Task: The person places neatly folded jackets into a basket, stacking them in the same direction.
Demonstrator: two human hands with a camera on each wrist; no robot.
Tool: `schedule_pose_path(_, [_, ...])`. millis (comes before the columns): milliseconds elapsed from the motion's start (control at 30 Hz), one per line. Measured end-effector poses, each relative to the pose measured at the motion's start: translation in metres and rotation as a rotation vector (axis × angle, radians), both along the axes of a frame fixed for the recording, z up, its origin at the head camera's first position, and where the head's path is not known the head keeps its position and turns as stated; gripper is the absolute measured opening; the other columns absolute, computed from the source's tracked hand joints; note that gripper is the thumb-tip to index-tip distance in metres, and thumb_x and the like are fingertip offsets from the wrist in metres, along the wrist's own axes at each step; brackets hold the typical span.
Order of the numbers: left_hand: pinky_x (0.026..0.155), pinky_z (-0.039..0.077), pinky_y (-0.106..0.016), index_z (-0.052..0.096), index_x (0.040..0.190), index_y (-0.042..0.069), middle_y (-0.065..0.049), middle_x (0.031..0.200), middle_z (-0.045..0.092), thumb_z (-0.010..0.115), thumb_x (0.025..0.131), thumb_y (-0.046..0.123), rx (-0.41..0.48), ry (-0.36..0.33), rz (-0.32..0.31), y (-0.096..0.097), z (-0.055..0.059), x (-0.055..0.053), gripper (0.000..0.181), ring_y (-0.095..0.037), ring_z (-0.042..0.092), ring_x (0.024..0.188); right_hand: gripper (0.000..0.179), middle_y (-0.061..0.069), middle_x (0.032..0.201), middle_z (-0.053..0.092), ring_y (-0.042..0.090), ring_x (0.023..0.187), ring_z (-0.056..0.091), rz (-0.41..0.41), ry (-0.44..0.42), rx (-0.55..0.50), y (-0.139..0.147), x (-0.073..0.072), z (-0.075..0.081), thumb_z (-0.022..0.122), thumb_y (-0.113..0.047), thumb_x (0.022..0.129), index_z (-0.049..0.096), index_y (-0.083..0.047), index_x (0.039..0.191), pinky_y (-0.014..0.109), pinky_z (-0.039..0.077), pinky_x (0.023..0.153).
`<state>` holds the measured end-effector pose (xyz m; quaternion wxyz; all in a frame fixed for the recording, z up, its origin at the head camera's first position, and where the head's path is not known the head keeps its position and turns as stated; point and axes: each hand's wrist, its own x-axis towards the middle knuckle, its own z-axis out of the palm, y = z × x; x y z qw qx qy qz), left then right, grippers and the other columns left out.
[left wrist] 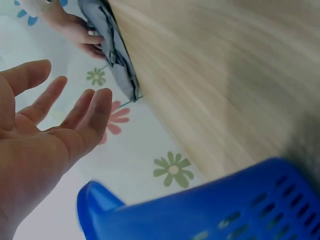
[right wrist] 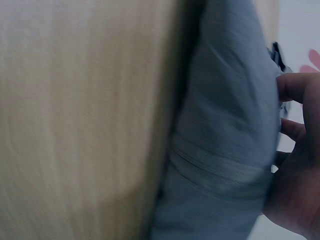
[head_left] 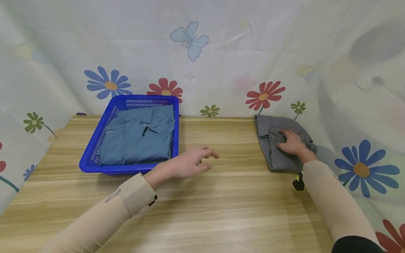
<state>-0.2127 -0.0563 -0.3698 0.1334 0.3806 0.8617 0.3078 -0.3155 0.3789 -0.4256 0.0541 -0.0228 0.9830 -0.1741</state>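
On the right of the table, a folded grey garment (head_left: 272, 147) lies against the patterned backdrop. My right hand (head_left: 292, 142) rests on top of it, thumb and fingers spread and slightly bent, their tips touching the cloth. The right wrist view shows the grey fabric (right wrist: 220, 130) close up beside those fingers (right wrist: 295, 90). My left hand (head_left: 186, 163) hovers over the table just right of the basket, holding nothing. In the left wrist view its fingers (left wrist: 95, 110) are loosely bent. A folded blue-grey garment (head_left: 136, 140) with a black zip pull lies inside the blue basket (head_left: 83, 165).
The wood-grain table (head_left: 221, 203) runs between the basket and the grey garment. A white cloth backdrop (head_left: 221, 70) printed with flowers and a butterfly closes off the back and both sides. Near the right cuff sits a small black device (head_left: 298, 183).
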Motion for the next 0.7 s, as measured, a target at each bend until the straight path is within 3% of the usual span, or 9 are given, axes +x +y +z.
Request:
schedule_pose_path(200, [0.102,0.046,-0.042,0.058,0.142,0.014,-0.007,0.141,0.055,0.059,0.105,0.02,-0.052,-0.018,-0.01,0.006,-0.01,0.005,0.037,-0.023,0.054,0.126,0.07,0.042,0.154,0.022,0.06,0.14,0.022,0.062,-0.073,0.007,-0.008,0.0,-0.009,0.055,-0.023,0.099,0.03,0.013,0.153,0.07,0.023,0.111])
schedule_pose_path(433, [0.108,0.041,-0.046,0.059,0.14,0.013,-0.01,0.142,0.054,0.06,0.104,0.018,-0.062,-0.033,-0.015,0.01,-0.02,0.011,0.036,-0.028,0.05,0.131,0.069,0.038,0.157,0.022,0.061,0.141,0.02,0.066,-0.085,-0.011,-0.023,0.002,-0.01,0.054,-0.023,0.097,0.031,0.008,0.155,0.079,0.02,0.106])
schedule_pose_path(700, [0.106,0.042,-0.048,0.059,0.14,0.011,-0.016,0.139,0.052,0.06,0.104,0.019,-0.078,-0.081,-0.01,0.013,-0.031,0.011,0.037,-0.032,0.052,0.127,0.069,0.037,0.156,0.027,0.062,0.14,0.023,0.158,-0.068,-0.009,-0.044,0.003,-0.013,0.056,-0.023,0.096,0.034,0.006,0.154,0.076,0.024,0.106])
